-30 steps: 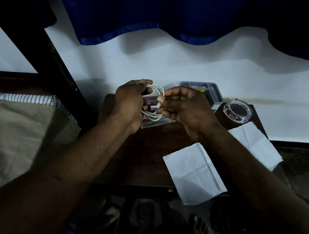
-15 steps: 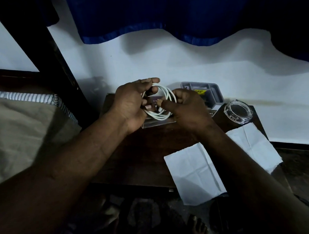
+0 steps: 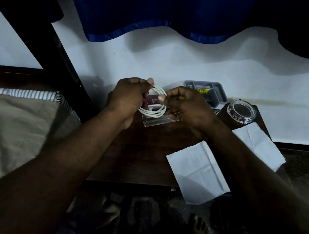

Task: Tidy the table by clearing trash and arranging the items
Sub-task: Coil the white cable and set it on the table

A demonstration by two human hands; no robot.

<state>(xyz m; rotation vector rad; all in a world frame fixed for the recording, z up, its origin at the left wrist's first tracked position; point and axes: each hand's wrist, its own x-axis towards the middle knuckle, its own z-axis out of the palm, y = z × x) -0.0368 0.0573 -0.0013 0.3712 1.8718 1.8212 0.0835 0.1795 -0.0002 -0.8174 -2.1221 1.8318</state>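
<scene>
A white cable (image 3: 154, 114) is coiled into loops above the back of the dark wooden table (image 3: 139, 153). My left hand (image 3: 129, 98) grips the loops on their left side, thumb on top. My right hand (image 3: 183, 104) pinches the cable on the right side of the coil. Under the coil lies a clear plastic piece (image 3: 155, 121) and a dark purple packet (image 3: 153, 100) with pale lettering, partly hidden by my fingers.
A grey tray (image 3: 218, 90) with a yellow label stands against the wall. A glass ashtray (image 3: 242, 111) sits at the back right corner. Two white paper sheets (image 3: 197, 171) (image 3: 257, 143) overhang the table's front and right. A bed (image 3: 21, 127) is at left.
Both hands have kept turning the cable into a coil. The right hand lifted its fingers from flat over the loops to a pinch on the coil's right side.
</scene>
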